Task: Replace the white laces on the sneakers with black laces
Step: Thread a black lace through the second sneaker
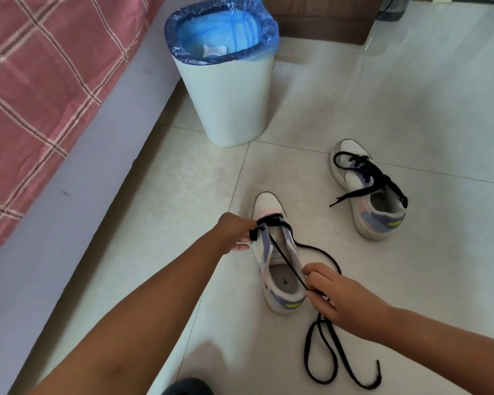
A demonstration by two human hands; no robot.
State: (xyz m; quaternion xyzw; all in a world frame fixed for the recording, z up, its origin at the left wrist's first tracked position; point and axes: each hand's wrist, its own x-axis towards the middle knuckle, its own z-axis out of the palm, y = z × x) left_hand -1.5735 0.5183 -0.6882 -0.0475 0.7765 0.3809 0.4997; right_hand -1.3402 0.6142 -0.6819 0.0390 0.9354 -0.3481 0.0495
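Observation:
A white sneaker with pastel panels (268,205) stands on the tiled floor in the middle, toe pointing away. My left hand (234,232) grips its left side by the lowest eyelets, where a black lace (322,252) crosses the tongue. My right hand (337,297) pinches a strand of that lace above the heel opening. The strand runs taut from the eyelets to my fingers. The rest of the lace loops on the floor beside and below that hand. A second sneaker (379,218) laced in black sits farther right, its lace ends loose.
A white bin with a blue liner (225,104) stands behind the shoes, with white scraps inside. A bed with a pink checked cover (34,89) runs along the left. Wooden furniture (322,21) is at the back. Pale floor tiles (411,95) surround the shoes.

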